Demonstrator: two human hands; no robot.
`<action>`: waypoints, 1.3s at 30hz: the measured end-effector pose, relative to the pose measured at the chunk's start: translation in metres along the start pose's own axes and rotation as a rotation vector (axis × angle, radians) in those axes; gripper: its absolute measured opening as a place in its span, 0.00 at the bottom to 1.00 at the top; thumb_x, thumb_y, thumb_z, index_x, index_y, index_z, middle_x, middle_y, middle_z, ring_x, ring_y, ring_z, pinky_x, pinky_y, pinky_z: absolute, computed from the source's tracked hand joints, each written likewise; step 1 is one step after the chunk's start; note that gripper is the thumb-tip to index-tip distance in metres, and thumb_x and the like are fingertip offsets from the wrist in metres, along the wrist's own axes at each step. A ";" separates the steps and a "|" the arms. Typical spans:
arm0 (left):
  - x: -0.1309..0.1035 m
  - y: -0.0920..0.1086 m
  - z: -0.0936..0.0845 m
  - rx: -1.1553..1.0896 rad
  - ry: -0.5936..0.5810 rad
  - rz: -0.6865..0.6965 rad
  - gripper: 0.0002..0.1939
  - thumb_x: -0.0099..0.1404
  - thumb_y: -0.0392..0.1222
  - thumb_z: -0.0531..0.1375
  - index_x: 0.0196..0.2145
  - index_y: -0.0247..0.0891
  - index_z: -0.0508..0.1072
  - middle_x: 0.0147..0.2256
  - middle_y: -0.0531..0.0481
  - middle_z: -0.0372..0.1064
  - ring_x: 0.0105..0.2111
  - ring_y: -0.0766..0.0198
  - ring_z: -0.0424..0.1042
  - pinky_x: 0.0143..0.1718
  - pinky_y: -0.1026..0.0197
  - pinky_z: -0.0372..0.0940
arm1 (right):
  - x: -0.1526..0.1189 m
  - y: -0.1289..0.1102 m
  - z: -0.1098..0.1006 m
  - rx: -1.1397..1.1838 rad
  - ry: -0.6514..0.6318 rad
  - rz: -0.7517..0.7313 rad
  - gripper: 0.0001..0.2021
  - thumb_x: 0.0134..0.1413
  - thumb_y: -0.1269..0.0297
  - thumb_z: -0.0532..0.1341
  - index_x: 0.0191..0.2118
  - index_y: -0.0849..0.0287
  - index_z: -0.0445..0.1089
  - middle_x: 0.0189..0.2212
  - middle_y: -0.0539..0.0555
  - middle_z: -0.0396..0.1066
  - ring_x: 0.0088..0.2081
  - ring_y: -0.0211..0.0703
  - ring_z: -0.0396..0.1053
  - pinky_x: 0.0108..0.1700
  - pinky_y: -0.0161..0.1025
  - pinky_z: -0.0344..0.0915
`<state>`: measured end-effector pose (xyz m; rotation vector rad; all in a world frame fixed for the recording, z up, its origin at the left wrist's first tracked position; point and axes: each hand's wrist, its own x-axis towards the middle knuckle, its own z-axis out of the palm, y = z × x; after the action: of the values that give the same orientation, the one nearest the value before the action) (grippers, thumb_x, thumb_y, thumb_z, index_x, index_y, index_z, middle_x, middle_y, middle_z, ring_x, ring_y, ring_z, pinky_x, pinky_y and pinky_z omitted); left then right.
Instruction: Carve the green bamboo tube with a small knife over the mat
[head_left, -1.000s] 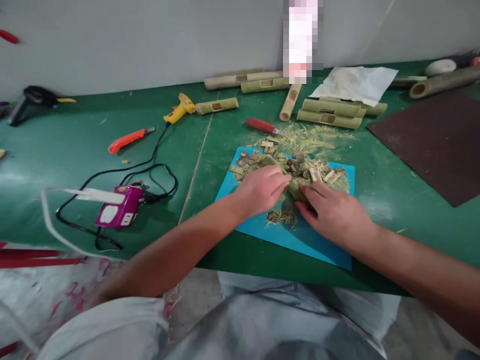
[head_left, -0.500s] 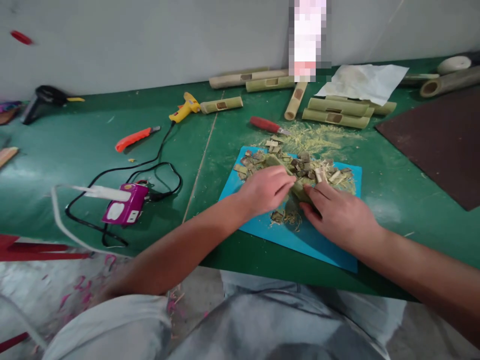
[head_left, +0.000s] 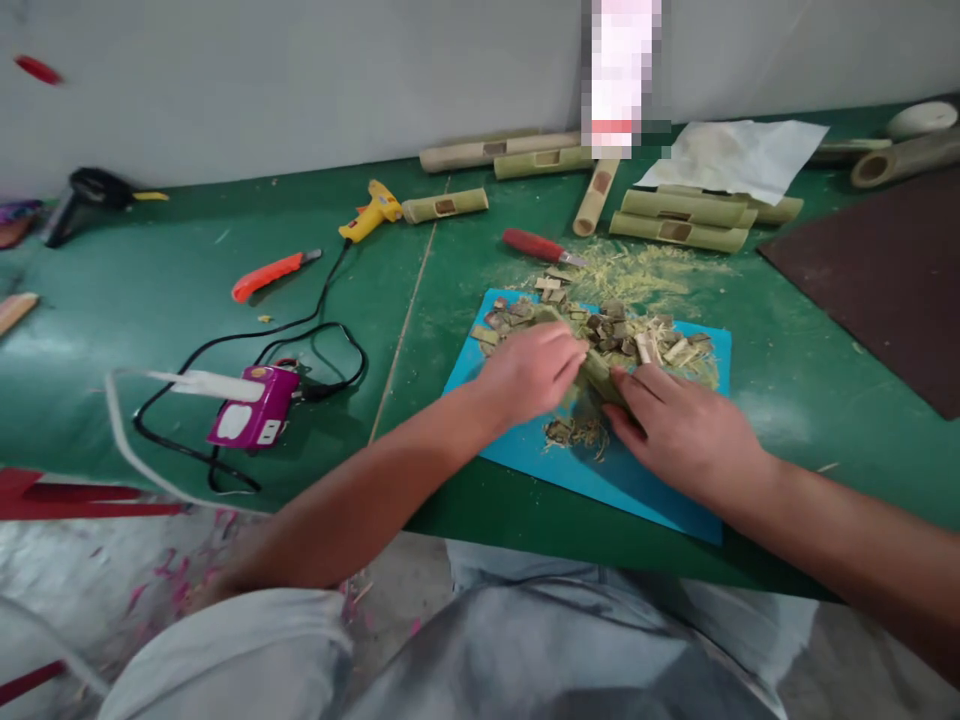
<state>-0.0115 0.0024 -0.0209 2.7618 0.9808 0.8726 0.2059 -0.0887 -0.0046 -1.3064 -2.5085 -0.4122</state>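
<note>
A green bamboo piece (head_left: 598, 374) lies slanted over the blue mat (head_left: 637, 495). My right hand (head_left: 679, 425) is closed round its near end, thumb below and fingers on top. My left hand (head_left: 534, 370) is pinched at the bamboo's middle; whether it also holds a small tool or chip there is hidden by the fingers. Bamboo chips (head_left: 611, 325) and pale shavings are heaped behind both hands, and a smaller clump of shavings (head_left: 576, 435) lies in front of them on the mat.
A red-handled knife (head_left: 536, 245) lies behind the mat. Cut bamboo tubes (head_left: 679, 231) and white paper (head_left: 731, 160) are at the back. Leftward are an orange cutter (head_left: 270, 276), a yellow glue gun (head_left: 371, 212), and a purple power strip (head_left: 255, 407) with cords. A brown board (head_left: 885, 280) lies right.
The view has shifted slightly. My left hand has drawn back a little along the bamboo, away from my right hand, which keeps its grip.
</note>
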 end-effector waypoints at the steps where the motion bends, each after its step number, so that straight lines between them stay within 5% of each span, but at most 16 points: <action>1: 0.000 0.001 0.000 -0.002 0.023 -0.014 0.12 0.72 0.37 0.54 0.32 0.35 0.72 0.30 0.48 0.71 0.31 0.64 0.70 0.34 0.62 0.63 | 0.000 0.000 0.000 -0.003 0.015 -0.010 0.16 0.66 0.64 0.53 0.44 0.68 0.75 0.28 0.55 0.72 0.27 0.40 0.66 0.28 0.39 0.55; 10: -0.002 0.007 0.001 -0.007 0.069 -0.036 0.13 0.73 0.37 0.54 0.30 0.35 0.71 0.27 0.50 0.68 0.29 0.66 0.68 0.33 0.63 0.62 | 0.000 0.000 0.001 0.005 0.027 -0.028 0.16 0.66 0.64 0.54 0.45 0.69 0.75 0.29 0.55 0.72 0.28 0.40 0.66 0.30 0.39 0.58; 14: -0.002 0.009 0.001 -0.033 -0.029 0.012 0.12 0.73 0.39 0.54 0.33 0.35 0.72 0.29 0.49 0.69 0.31 0.65 0.69 0.34 0.63 0.63 | 0.001 0.000 0.000 0.033 0.009 -0.031 0.15 0.66 0.66 0.54 0.44 0.69 0.76 0.28 0.56 0.71 0.28 0.40 0.65 0.29 0.39 0.56; 18: -0.001 0.008 0.001 0.012 0.104 -0.065 0.14 0.72 0.37 0.54 0.27 0.35 0.70 0.26 0.51 0.67 0.27 0.66 0.66 0.31 0.63 0.61 | 0.001 0.000 -0.001 0.042 -0.038 -0.005 0.16 0.66 0.64 0.53 0.46 0.69 0.75 0.31 0.57 0.72 0.29 0.41 0.67 0.30 0.40 0.58; 22: -0.002 0.006 0.001 -0.070 0.031 0.008 0.11 0.72 0.37 0.55 0.31 0.35 0.72 0.28 0.50 0.70 0.30 0.66 0.69 0.33 0.64 0.62 | 0.000 0.000 0.000 0.022 -0.047 -0.021 0.17 0.67 0.64 0.53 0.48 0.69 0.75 0.29 0.56 0.72 0.29 0.42 0.67 0.30 0.40 0.59; 25: -0.002 0.003 0.001 -0.030 0.109 -0.056 0.12 0.71 0.35 0.55 0.28 0.35 0.71 0.27 0.50 0.69 0.29 0.67 0.68 0.32 0.64 0.61 | 0.000 0.000 0.000 0.023 -0.024 -0.014 0.17 0.67 0.64 0.53 0.48 0.70 0.75 0.31 0.57 0.73 0.29 0.42 0.67 0.31 0.40 0.59; 39: 0.000 -0.001 0.000 0.041 0.031 0.005 0.11 0.71 0.36 0.54 0.32 0.36 0.73 0.29 0.49 0.70 0.30 0.64 0.69 0.32 0.62 0.62 | 0.001 0.000 0.000 0.022 -0.035 -0.014 0.17 0.67 0.63 0.53 0.48 0.69 0.75 0.30 0.56 0.73 0.29 0.42 0.67 0.30 0.39 0.59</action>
<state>-0.0122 0.0028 -0.0208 2.7943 1.0085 0.9090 0.2058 -0.0880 -0.0045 -1.2996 -2.5450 -0.3670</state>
